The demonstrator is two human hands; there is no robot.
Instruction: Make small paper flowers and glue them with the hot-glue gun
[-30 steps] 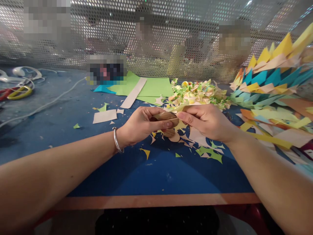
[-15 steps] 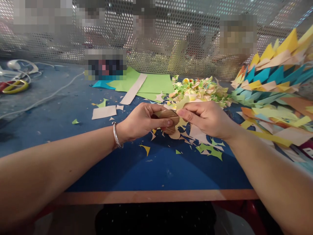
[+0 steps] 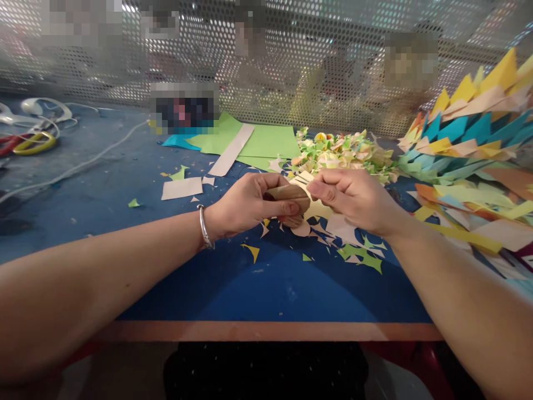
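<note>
My left hand [image 3: 254, 203], with a silver bangle at its wrist, is closed around a brown wood-grained tool [image 3: 287, 193]; the fingers hide much of it, so its exact kind is unclear. Close against the tool's right end, my right hand [image 3: 350, 194] is pinched shut on pale yellow paper [image 3: 320, 209], part of which shows below the fingers. Paper offcuts [image 3: 341, 228] in pink, green and yellow lie under and around both hands.
Behind my right hand is a heap of small cut paper pieces [image 3: 345, 150]. Green sheets [image 3: 270, 141] and a pink strip [image 3: 233, 150] lie farther back. Folded paper spikes [image 3: 462, 128] stand at right. Yellow-handled scissors [image 3: 35, 144] and a white cable [image 3: 83, 166] are left. A perforated metal screen [image 3: 283, 72] rises behind.
The right fingers have shifted slightly relative to the tool, and the pale paper near them sits differently, showing more below the hand. The left hand keeps its hold. The whole view has moved a little.
</note>
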